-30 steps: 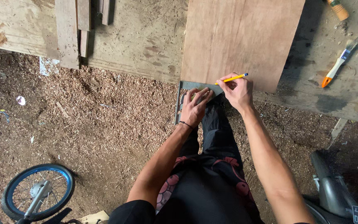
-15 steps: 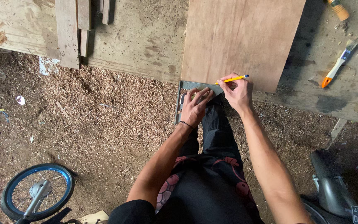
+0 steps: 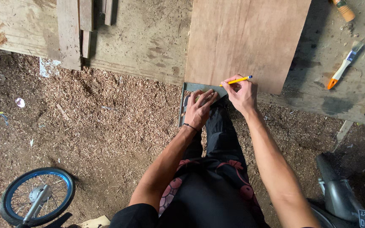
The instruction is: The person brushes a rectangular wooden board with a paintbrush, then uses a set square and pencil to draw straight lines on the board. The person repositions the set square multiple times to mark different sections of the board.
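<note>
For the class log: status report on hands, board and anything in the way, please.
Left hand pressing square to board edge. Right hand holding pencil on board. Nothing in the way.
</note>
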